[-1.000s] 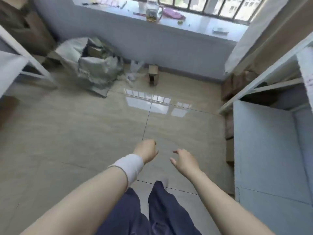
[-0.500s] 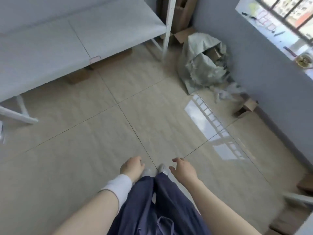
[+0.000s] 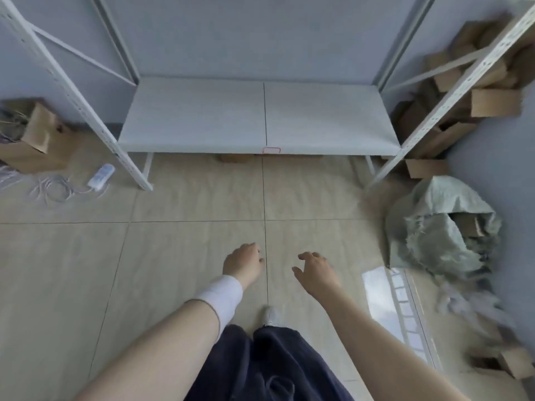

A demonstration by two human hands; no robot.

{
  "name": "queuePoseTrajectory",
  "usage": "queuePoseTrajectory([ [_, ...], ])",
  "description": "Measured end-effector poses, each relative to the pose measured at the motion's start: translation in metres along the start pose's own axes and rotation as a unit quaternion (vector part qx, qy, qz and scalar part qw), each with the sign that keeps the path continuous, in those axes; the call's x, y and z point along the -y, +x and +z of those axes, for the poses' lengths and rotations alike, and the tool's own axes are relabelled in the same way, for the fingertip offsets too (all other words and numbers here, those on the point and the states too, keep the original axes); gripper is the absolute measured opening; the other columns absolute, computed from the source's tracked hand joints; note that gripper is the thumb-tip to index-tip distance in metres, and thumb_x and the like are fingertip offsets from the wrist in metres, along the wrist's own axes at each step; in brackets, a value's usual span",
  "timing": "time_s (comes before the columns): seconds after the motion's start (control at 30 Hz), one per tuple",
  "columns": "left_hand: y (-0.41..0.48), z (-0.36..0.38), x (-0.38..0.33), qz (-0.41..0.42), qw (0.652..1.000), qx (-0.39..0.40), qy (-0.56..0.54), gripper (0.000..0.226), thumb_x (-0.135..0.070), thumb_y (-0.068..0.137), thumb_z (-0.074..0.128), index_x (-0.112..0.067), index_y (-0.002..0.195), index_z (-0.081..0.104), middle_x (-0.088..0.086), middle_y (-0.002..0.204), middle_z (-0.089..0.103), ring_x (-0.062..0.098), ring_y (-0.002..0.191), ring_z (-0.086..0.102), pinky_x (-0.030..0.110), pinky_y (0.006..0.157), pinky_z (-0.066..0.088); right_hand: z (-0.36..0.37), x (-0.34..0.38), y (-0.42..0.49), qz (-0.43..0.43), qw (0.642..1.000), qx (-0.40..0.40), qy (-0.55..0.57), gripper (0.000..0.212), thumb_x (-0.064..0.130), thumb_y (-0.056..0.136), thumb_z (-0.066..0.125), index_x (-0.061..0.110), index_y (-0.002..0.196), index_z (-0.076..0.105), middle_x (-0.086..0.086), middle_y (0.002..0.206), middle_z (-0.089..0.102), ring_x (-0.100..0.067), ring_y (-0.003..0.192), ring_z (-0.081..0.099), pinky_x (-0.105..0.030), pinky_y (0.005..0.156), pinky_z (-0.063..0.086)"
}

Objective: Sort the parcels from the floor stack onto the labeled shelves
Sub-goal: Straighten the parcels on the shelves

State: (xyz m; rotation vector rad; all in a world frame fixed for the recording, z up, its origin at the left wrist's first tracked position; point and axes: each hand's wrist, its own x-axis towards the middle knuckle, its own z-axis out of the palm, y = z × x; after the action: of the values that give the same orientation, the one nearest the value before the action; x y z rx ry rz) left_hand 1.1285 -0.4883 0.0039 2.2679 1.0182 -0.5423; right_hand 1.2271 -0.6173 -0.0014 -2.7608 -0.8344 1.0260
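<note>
Both hands empty, fingers loose: left hand [image 3: 243,263], right hand [image 3: 317,272]. Sack [image 3: 443,227] rt of shelf [image 3: 260,117].

Glossy tile, matt metal, rough sacking

The floor [image 3: 188,250] under both empty hands is polished tile; ahead, the shelf [image 3: 260,117] looks matt white on painted perforated metal; right, a coarse woven sack [image 3: 434,227] holds cardboard boxes.

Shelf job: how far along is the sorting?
Barely started, it seems. The white shelf ahead is bare. Both the left hand and right hand hold nothing. Cardboard parcels remain piled by the wall, and more show inside the grey sack.
</note>
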Motion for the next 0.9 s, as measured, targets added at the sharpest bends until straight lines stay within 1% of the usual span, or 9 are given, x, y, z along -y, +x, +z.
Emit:
queuePoseTrajectory([
  [0.1, 0.018, -0.045, -0.014, -0.002, 0.998, -0.049, -0.032, 0.038, -0.026, 0.095, 0.042, -0.014, 0.13, 0.047, 0.006, 0.134, 0.05, 0.026, 0.121, 0.049, 0.032, 0.095, 0.039, -0.043, 0.03, 0.027, -0.039, 0.999, -0.029, -0.02, 0.046, 0.033, 0.095, 0.047, 0.016, 0.138, 0.042, -0.006, 0.14, 0.044, -0.024, 0.129, 0.042, -0.034, 0.102, 0.036],
  [0.2, 0.038, -0.1, -0.021, 0.014, 0.993, -0.108, -0.048, 0.036, -0.025, 0.094, 0.043, -0.012, 0.127, 0.05, 0.007, 0.131, 0.052, 0.027, 0.118, 0.052, 0.034, 0.093, 0.042, -0.088, 0.068, 0.049, -0.076, 0.994, -0.066, -0.028, 0.046, 0.034, 0.095, 0.047, 0.018, 0.138, 0.042, -0.004, 0.14, 0.044, -0.023, 0.129, 0.042, -0.034, 0.101, 0.037],
  [0.3, 0.054, -0.166, -0.023, 0.04, 0.984, -0.168, -0.05, 0.038, -0.024, 0.095, 0.043, -0.014, 0.131, 0.047, 0.006, 0.135, 0.05, 0.025, 0.123, 0.049, 0.033, 0.096, 0.04, -0.135, 0.114, 0.068, -0.111, 0.987, -0.11, -0.037, 0.045, 0.035, 0.095, 0.046, 0.019, 0.137, 0.042, -0.004, 0.14, 0.043, -0.024, 0.129, 0.041, -0.034, 0.099, 0.037],
  [0.47, 0.066, -0.28, -0.013, 0.072, 0.964, -0.253, -0.037, 0.039, -0.027, 0.094, 0.043, -0.015, 0.131, 0.046, 0.006, 0.134, 0.05, 0.025, 0.121, 0.049, 0.033, 0.095, 0.039, -0.214, 0.198, 0.081, -0.156, 0.967, -0.198, -0.025, 0.045, 0.034, 0.095, 0.047, 0.019, 0.138, 0.043, -0.003, 0.142, 0.042, -0.022, 0.13, 0.041, -0.033, 0.101, 0.035],
  [0.6, 0.067, -0.368, 0.0, 0.098, 0.943, -0.317, -0.035, 0.04, -0.027, 0.094, 0.045, -0.014, 0.131, 0.046, 0.007, 0.135, 0.049, 0.026, 0.124, 0.047, 0.033, 0.097, 0.039, -0.271, 0.264, 0.082, -0.194, 0.946, -0.261, -0.011, 0.045, 0.035, 0.095, 0.048, 0.02, 0.137, 0.043, -0.003, 0.142, 0.041, -0.023, 0.129, 0.041, -0.034, 0.099, 0.038],
  [0.77, 0.069, -0.445, 0.009, 0.118, 0.921, -0.371, -0.028, 0.04, -0.029, 0.094, 0.045, -0.014, 0.131, 0.046, 0.006, 0.135, 0.049, 0.025, 0.122, 0.048, 0.032, 0.095, 0.039, -0.321, 0.327, 0.082, -0.232, 0.92, -0.317, 0.003, 0.045, 0.035, 0.094, 0.049, 0.019, 0.136, 0.045, -0.003, 0.14, 0.043, -0.024, 0.127, 0.044, -0.035, 0.099, 0.038],
  [0.9, 0.082, -0.482, 0.014, 0.125, 0.908, -0.398, -0.028, 0.039, -0.029, 0.095, 0.045, -0.015, 0.131, 0.046, 0.005, 0.134, 0.05, 0.024, 0.122, 0.049, 0.033, 0.094, 0.04, -0.349, 0.359, 0.094, -0.241, 0.913, -0.329, 0.009, 0.045, 0.036, 0.094, 0.049, 0.02, 0.135, 0.046, -0.003, 0.14, 0.044, -0.023, 0.126, 0.045, -0.036, 0.098, 0.039],
])
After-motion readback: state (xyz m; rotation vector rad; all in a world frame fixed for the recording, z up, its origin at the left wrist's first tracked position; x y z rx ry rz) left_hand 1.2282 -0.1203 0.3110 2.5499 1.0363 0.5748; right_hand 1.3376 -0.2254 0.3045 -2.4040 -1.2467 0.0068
